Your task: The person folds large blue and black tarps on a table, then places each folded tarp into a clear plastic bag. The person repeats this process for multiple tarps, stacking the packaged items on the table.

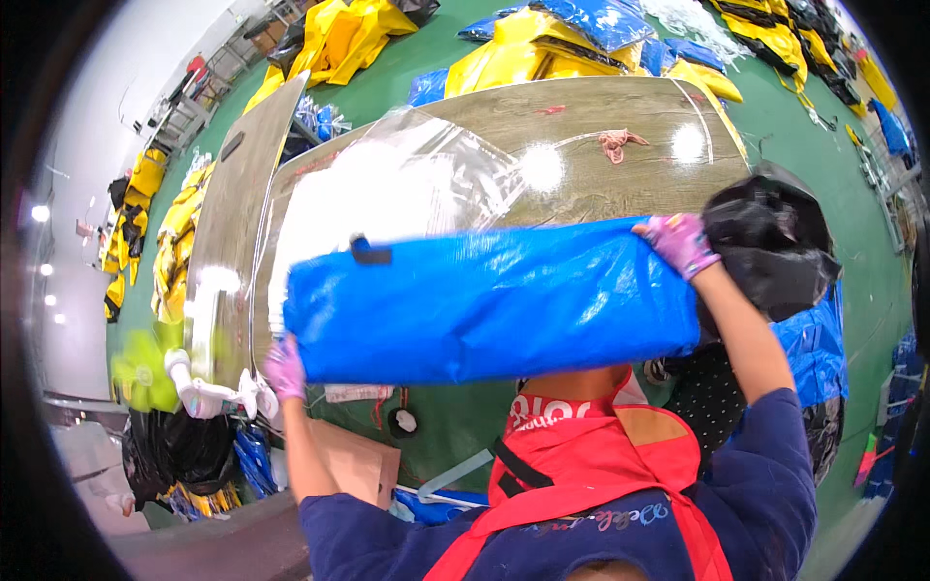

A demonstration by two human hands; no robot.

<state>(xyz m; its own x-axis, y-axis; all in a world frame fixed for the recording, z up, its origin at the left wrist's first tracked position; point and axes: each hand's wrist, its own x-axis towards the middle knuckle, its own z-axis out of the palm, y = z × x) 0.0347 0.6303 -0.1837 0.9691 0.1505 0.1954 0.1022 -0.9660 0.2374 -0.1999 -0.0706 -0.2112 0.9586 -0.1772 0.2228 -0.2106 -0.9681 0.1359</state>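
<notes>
Here, blue folded bag [494,305] held above the bench [601,136] | left hand [285,369] pinching bag's lower-left corner | right hand [683,242] gripping its top-right corner.

Packing workshop: green floor [407,87], worktable [601,165], piled yellow bags [339,39]

A long blue plastic bag [494,305] with a small black tab near its upper left corner stretches across the middle of the view above the desk [620,165], the left hand [285,369] gripping its lower left corner and the right hand [682,242] its upper right corner. A sheet of clear plastic wrap [407,184] lies on the desk behind it, and a crumpled black bag [770,252] sits just beside the right hand. Yellow bags [339,39] and blue bags [601,19] lie heaped on the green floor beyond the desk, more yellow ones [174,242] run down the left side, and a black bag [174,450] sits at lower left.
</notes>
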